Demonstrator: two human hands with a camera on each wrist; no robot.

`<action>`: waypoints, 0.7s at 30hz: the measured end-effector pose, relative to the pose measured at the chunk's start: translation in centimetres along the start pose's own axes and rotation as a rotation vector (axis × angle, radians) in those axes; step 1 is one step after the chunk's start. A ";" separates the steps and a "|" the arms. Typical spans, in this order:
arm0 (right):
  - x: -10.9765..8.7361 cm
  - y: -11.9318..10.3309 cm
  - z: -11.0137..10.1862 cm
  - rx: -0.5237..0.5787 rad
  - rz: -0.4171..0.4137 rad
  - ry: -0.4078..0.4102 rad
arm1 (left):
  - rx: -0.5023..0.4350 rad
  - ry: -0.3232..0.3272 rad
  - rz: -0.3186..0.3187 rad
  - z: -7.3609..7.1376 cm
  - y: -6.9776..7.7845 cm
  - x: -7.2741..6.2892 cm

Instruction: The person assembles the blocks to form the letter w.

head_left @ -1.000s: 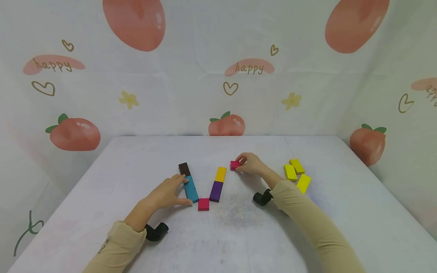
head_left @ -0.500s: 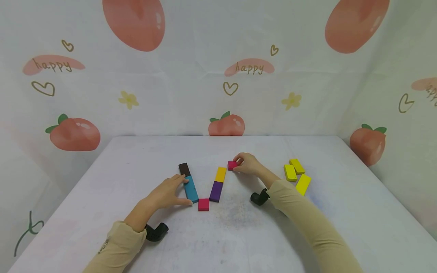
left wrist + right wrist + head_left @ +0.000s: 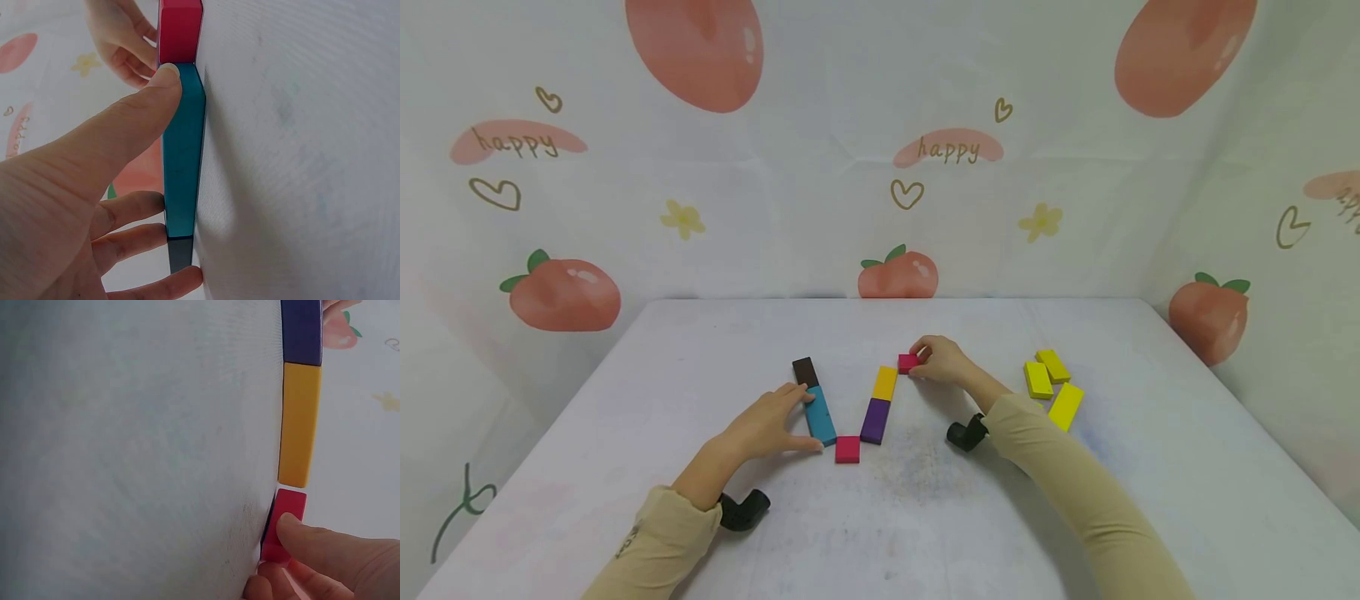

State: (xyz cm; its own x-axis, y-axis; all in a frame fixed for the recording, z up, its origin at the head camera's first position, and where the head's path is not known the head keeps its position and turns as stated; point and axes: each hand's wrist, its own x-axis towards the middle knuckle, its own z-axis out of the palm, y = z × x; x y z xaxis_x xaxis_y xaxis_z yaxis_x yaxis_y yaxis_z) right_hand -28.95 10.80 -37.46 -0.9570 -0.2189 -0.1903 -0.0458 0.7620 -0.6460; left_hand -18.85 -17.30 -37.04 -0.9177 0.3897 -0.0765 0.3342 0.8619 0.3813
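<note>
In the head view my right hand (image 3: 943, 360) pinches a red block (image 3: 907, 364) between thumb and fingers. In the right wrist view a narrow gap separates this red block (image 3: 289, 515) from the end of the orange-yellow block (image 3: 300, 425). A purple block (image 3: 875, 421) joins the orange-yellow one at its near end. My left hand (image 3: 767, 423) rests its spread fingers and thumb along the teal block (image 3: 821, 417). Beyond the teal block lies a dark brown block (image 3: 805, 372). Another red block (image 3: 847, 450) sits between the near ends of the teal and purple blocks.
Several things surround the hands on the white table (image 3: 887, 533). Three yellow blocks, one of them a yellow block (image 3: 1038, 380), lie at the right beyond the right sleeve. Black wrist devices, such as the left wrist device (image 3: 745, 510), hang from both wrists. A patterned cloth (image 3: 820, 233) stands behind.
My right hand has slid the red block a short way left, closer to the far end of the orange-yellow block. The left hand has stayed in place.
</note>
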 end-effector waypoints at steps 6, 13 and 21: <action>-0.1 -0.1 -0.1 -0.011 -0.010 -0.004 | 0.001 0.004 0.000 0.1 -0.1 0.1; 0.0 0.0 0.1 -0.011 -0.009 -0.007 | 0.004 0.002 -0.001 0.1 -0.2 0.1; 0.1 0.0 0.0 -0.022 -0.019 -0.009 | 0.009 -0.001 -0.003 0.1 -0.2 0.1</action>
State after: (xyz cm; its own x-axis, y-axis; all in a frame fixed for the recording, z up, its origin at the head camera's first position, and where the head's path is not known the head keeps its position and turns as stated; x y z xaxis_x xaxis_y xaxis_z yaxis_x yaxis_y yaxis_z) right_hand -29.00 10.79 -37.53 -0.9532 -0.2388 -0.1855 -0.0698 0.7707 -0.6334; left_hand -18.98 -17.36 -37.24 -0.9187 0.3870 -0.0785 0.3330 0.8661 0.3727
